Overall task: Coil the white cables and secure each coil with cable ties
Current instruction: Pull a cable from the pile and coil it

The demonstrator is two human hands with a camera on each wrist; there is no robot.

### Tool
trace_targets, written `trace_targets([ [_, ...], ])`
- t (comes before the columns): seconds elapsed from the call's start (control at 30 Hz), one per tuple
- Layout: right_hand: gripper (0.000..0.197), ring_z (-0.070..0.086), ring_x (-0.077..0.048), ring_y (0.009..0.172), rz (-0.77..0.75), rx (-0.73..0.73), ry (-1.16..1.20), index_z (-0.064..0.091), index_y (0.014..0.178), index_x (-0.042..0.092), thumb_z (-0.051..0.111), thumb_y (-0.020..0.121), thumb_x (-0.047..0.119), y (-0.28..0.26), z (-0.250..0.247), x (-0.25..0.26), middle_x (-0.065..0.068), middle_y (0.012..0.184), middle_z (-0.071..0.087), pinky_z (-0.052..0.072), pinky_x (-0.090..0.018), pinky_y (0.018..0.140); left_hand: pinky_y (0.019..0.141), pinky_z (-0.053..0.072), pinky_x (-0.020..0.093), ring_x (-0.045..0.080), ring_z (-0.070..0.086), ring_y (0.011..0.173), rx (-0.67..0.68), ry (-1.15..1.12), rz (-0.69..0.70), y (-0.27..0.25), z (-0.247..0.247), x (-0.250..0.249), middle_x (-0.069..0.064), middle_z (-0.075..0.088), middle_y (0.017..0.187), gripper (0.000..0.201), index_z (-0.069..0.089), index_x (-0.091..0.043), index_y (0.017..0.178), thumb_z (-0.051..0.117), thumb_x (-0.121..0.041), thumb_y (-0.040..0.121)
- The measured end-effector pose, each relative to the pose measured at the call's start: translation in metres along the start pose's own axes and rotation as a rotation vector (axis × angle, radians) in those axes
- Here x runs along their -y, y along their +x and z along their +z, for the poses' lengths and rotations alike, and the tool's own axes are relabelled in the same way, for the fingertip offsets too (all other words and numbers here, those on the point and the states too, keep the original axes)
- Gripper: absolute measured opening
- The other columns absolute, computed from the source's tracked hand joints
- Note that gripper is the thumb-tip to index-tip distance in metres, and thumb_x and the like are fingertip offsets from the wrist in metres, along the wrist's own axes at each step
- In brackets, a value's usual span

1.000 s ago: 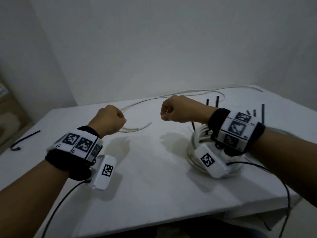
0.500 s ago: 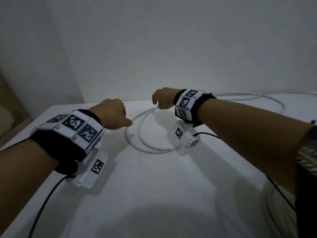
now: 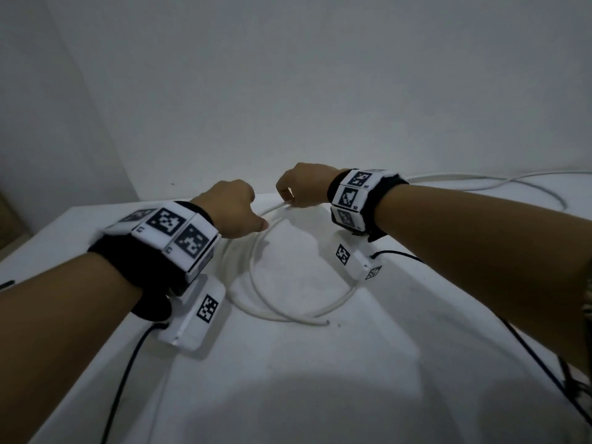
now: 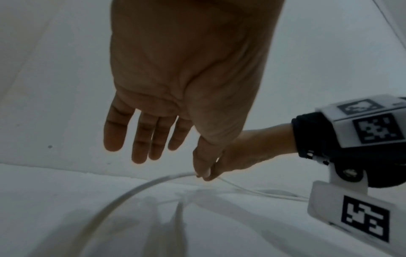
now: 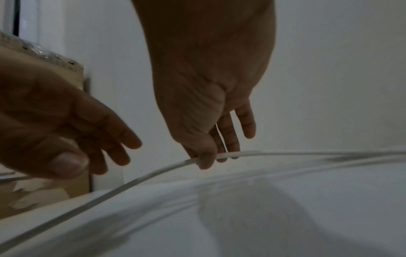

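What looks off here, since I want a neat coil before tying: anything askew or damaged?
Nothing looks damaged or spilled. The white cable forms only a loose, uneven loop on the table, untied, its free end poking out on the near side. The right hand pinches it at the far side; the left hand holds nothing.

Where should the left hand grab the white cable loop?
Probably at the loop's far arc, just left of where the right hand pinches the white cable. There it is lifted off the table, so the left hand can close round it from the left; the near arc lies flat.
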State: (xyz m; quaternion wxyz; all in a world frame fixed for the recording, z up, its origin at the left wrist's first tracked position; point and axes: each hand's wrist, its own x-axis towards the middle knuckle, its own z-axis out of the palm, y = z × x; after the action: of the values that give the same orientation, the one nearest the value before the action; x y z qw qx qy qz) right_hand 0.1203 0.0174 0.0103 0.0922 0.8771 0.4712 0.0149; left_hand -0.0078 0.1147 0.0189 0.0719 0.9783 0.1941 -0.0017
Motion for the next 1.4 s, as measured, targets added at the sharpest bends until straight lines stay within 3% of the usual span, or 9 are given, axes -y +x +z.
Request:
trace_targets([
  [0.13,0.005,0.042,-0.008,0.057,-0.01,-0.15,0.084,0.055,0.093,0.018,0.053,0.092,0.013,-0.041,-0.04,-0.008,0.001,0.085,0.052,0.03,-0.02,0.05,0.094,0.046,0.037,0.028,0.053,0.117,-0.085,-0.109,0.039,-0.013,-0.017,-0.028,0.012,0.052,0.136,0.064,0.038,-0.01,0.143,0.063,-0.038,0.09],
  [0.27,0.011,0.05,-0.018,0.071,0.005,-0.291,0.062,0.053,0.103,0.016,0.05,0.093,0.015,-0.096,-0.083,-0.026,0.001,0.088,0.052,0.037,-0.028,0.058,0.062,0.04,0.03,0.024,0.054,0.07,-0.31,-0.311,0.121,-0.034,-0.043,-0.062,0.013,0.064,0.089,0.029,0.064,-0.004,0.1,0.047,-0.027,0.099],
  [0.37,0.015,0.05,-0.026,0.077,0.084,-0.367,0.001,0.05,0.102,0.016,0.047,0.089,0.011,-0.146,-0.105,-0.056,-0.003,0.087,0.051,0.035,-0.032,0.062,0.057,0.034,0.026,0.02,0.049,0.066,-0.488,-0.471,0.174,-0.061,-0.072,-0.085,0.006,0.059,0.08,0.028,0.065,-0.007,0.093,0.044,-0.024,0.101],
  [0.53,0.003,0.048,-0.025,0.072,0.419,-0.259,0.011,0.044,0.094,0.017,0.046,0.092,0.017,-0.233,-0.122,-0.107,-0.007,0.09,0.052,0.037,-0.031,0.065,0.049,0.04,0.026,0.021,0.048,0.055,-0.574,-0.885,0.187,-0.106,-0.113,-0.105,0.005,0.051,0.069,0.022,0.061,-0.008,0.093,0.042,-0.017,0.1],
  [0.7,0.027,0.05,-0.02,0.06,0.662,-0.152,0.237,0.061,0.107,0.0,0.049,0.095,0.021,-0.294,-0.116,-0.138,-0.011,0.086,0.057,0.043,-0.03,0.055,0.039,0.038,0.023,0.014,0.044,0.039,-0.553,-1.206,0.168,-0.149,-0.136,-0.115,0.004,0.048,0.069,0.02,0.055,-0.012,0.081,0.044,-0.01,0.098],
  [0.83,0.035,0.065,-0.034,0.081,0.669,-0.613,0.691,0.062,0.101,-0.002,0.048,0.096,0.029,-0.321,-0.128,-0.141,-0.02,0.094,0.064,0.057,-0.042,0.071,0.04,0.034,0.023,0.012,0.038,0.036,-0.494,-1.282,0.189,-0.177,-0.131,-0.121,0.003,0.042,0.06,0.019,0.052,-0.012,0.079,0.043,-0.011,0.096],
  [1.03,0.031,0.059,-0.018,0.051,0.41,-1.158,1.035,0.06,0.08,0.009,0.05,0.096,0.034,-0.354,-0.2,-0.097,-0.003,0.068,0.058,0.055,-0.03,0.045,0.047,0.038,0.029,0.018,0.043,0.052,-0.449,-1.215,0.276,-0.211,-0.112,-0.132,0.005,0.047,0.061,0.019,0.054,-0.011,0.086,0.04,-0.015,0.098],
  [1.27,0.029,0.057,-0.015,0.047,0.217,-0.865,0.868,0.063,0.078,0.01,0.055,0.094,0.033,-0.366,-0.191,-0.038,-0.002,0.063,0.058,0.05,-0.025,0.04,0.042,0.038,0.026,0.015,0.046,0.046,-0.217,-1.226,0.369,-0.242,-0.074,-0.149,-0.001,0.05,0.057,0.029,0.057,-0.017,0.116,0.064,-0.026,0.09],
  [1.4,0.026,0.062,-0.016,0.057,0.18,-0.746,0.827,0.063,0.083,0.01,0.055,0.094,0.032,-0.365,-0.172,-0.01,-0.001,0.072,0.061,0.053,-0.026,0.043,0.038,0.037,0.023,0.016,0.049,0.044,-0.405,-1.259,0.423,-0.258,-0.082,-0.156,-0.002,0.054,0.055,0.033,0.063,-0.015,0.108,0.075,-0.029,0.08],
])
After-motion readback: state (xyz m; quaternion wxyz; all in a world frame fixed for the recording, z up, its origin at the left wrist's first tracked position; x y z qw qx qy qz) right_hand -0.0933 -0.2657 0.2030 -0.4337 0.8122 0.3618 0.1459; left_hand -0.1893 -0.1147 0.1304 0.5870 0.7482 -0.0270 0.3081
